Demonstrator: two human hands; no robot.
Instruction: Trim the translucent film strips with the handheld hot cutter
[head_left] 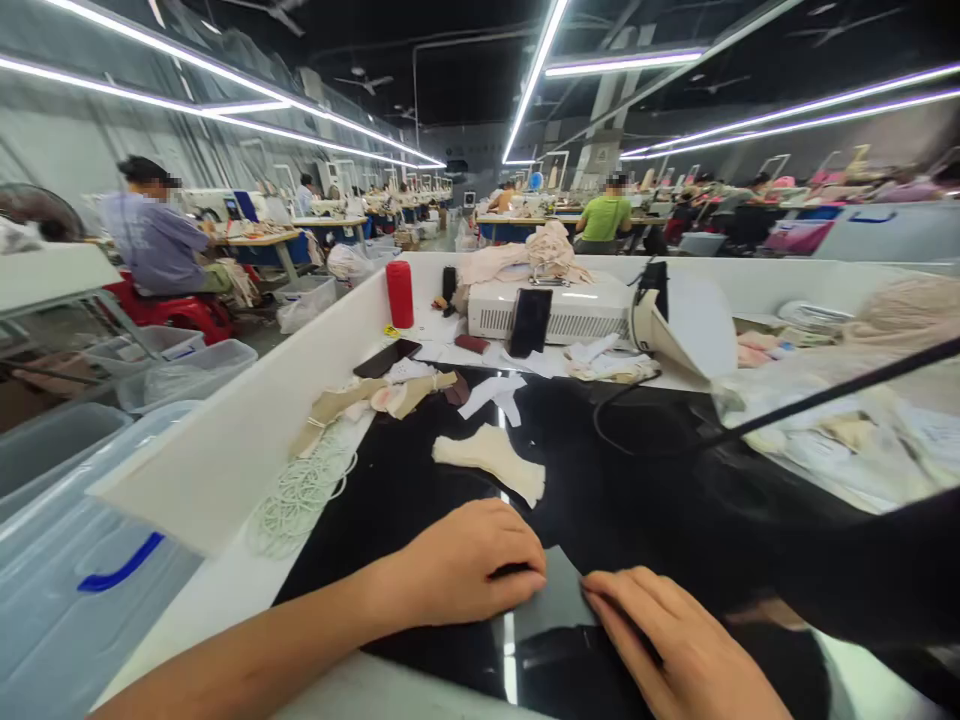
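A small grey sheet-like piece (562,590) is between my hands, over the glossy black tabletop (390,520). My left hand (476,560) has its fingers curled, with thumb and fingertips closed on the piece's left edge. At the right edge my right hand (667,630) pinches it, fingers pressed together; its thumb is mostly hidden. Whether the piece is fabric or film I cannot tell. Just beyond my left hand lies a cream, curved fabric piece (491,460), apart from both hands. White cut pieces (495,395) lie farther back.
Pale green cord (300,500) lies in loops at left, near beige fabric strips (412,395). At the back stand a red thread cone (400,295), a white machine (585,310) and an upright phone (530,322). A black rod (832,390) crosses the right side, near bagged fabric (847,430).
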